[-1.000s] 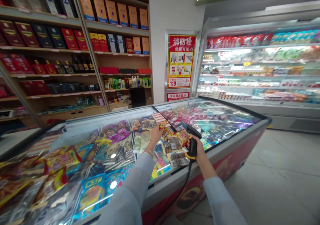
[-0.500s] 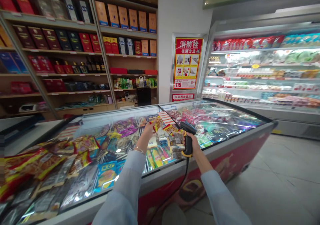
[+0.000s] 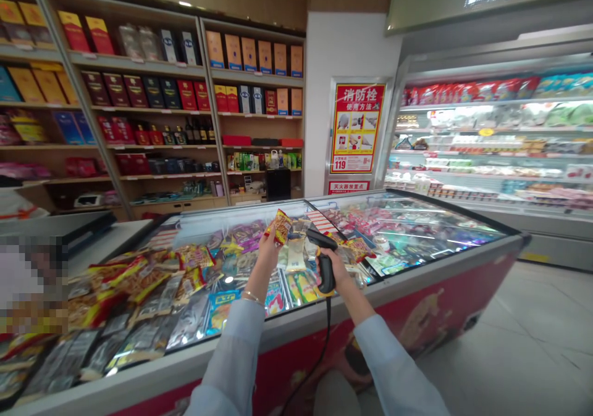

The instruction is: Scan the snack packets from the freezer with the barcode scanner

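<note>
My left hand [image 3: 267, 247] is closed on the lower edge of a small red and yellow snack packet [image 3: 282, 226], raised above the chest freezer [image 3: 393, 282]. In my right hand [image 3: 334, 266] is a black and yellow barcode scanner [image 3: 326, 269], its head tilted toward the packet. The scanner's cable [image 3: 327, 336] hangs down the freezer's front. Another red and yellow packet [image 3: 360, 249] lies on the freezer top, right of the scanner. Many similar packets [image 3: 139, 280] are heaped on the glass to the left, beside dark clear-fronted packets [image 3: 134, 339].
Colourful frozen goods [image 3: 301, 286] show through the freezer glass. Wooden shelves [image 3: 152, 110] with boxes and bottles stand behind. A lit open fridge [image 3: 500, 157] is at the right, past a red fire-hydrant poster [image 3: 357, 129]. A counter [image 3: 104, 243] adjoins on the left; a pixelated patch covers part of that side.
The view has tilted up. My left hand has raised its packet clear of the goods. My right hand and the scanner have moved left, closer to it; the red packet now lies right of the scanner.
</note>
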Motion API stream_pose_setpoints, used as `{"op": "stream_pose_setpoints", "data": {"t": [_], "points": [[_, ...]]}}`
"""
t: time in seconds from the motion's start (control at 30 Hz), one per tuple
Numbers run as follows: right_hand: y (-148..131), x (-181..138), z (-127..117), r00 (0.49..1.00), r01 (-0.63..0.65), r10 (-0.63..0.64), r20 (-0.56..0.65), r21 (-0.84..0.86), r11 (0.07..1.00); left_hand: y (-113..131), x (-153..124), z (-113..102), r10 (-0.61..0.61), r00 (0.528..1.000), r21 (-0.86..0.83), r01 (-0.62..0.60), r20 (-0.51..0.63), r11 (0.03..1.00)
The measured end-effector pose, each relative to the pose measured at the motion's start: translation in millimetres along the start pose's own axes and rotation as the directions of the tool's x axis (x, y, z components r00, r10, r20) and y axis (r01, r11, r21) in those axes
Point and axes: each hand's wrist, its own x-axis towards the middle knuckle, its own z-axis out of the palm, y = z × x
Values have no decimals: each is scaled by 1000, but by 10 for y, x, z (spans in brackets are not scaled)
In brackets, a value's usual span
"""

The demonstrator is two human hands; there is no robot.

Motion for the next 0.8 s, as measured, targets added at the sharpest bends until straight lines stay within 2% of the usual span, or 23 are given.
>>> {"op": "stream_pose_setpoints", "data": {"t": [0.1,0.23,0.53,0.67,0.73,0.8], "points": [[24,-29,62,999,-49,49,-2,-41,998,13,-34,-71,34,999,-58,-33,13,998],[38,-58,96,998,-57,56,-19,-57,997,47,-41,-111,50,998,-144,-46,26,989],[35,-102,169,999,-47,47,-7,-26,999,113,-89,-186,55,998,-75,-53,25,996],[107,-69,316,1000,6,-7,10,52,999,421,-69,-411,142,989,19,-143,26,990],[171,-42,446,999,6,-9,40,79,997,688,-15,-635,247,969,95,-246,-5,965],[257,-14,618,997,-10,3,79,89,996,1006,51,-933,381,924,212,-367,-26,906]]}}
